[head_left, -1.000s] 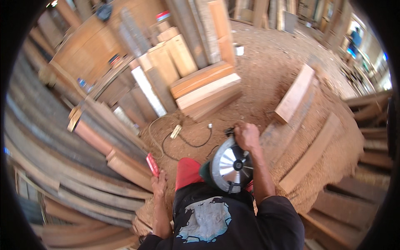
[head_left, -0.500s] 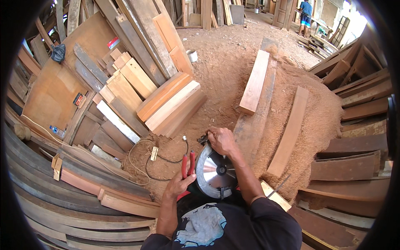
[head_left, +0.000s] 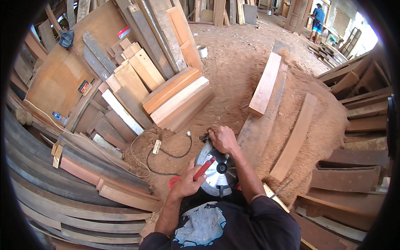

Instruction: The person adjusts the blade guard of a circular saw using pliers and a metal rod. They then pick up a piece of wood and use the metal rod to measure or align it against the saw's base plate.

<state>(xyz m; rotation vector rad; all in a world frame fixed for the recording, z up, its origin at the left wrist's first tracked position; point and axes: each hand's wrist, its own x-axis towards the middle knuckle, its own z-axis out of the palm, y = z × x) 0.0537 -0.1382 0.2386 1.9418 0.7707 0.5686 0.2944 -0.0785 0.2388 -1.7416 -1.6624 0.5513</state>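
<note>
Circular saw [head_left: 214, 178]: where is it, and how is it secured?

Just beyond my shirt [head_left: 243, 223], blade [head_left: 227, 179] facing up. My right hand [head_left: 223, 138] grips its far end, presumably to steady it.

And the left hand [head_left: 188, 182]?

Clasped around a red-handled tool [head_left: 204, 168], slanted over the blade; that angle apparently favours hub [head_left: 221, 168] access.

The hand tool [head_left: 203, 168] is showing a clear red colour. The saw blade [head_left: 215, 176] is shining silver around its black hub [head_left: 222, 168]. The black shirt [head_left: 246, 227] is bearing a grey print [head_left: 200, 225] with pale blue edges. The sawdust [head_left: 327, 121] is looking reddish brown.
</note>
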